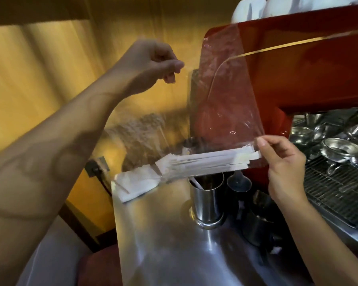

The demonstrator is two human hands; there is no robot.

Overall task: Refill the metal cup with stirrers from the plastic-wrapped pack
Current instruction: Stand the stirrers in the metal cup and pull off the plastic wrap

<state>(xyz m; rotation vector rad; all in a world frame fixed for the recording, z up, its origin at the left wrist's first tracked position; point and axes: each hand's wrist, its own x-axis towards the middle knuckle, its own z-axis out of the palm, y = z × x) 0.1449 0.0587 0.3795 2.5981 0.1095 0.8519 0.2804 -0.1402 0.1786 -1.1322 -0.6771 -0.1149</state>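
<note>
A clear plastic bag hangs in the air in front of the red machine. Paper-wrapped stirrers lie bunched along its bottom edge, directly above the metal cup. My right hand pinches the bag's lower right corner, next to the stirrers' ends. Raised at upper left, my left hand has its fingertips pinched together at the bag's thin edge. The cup stands upright on the steel counter with a few stirrers inside it.
A red espresso machine fills the upper right, with metal portafilters and a drip grate below. Dark metal pitchers stand right of the cup. White napkins lie at the counter's back left corner. A yellow wall is at left.
</note>
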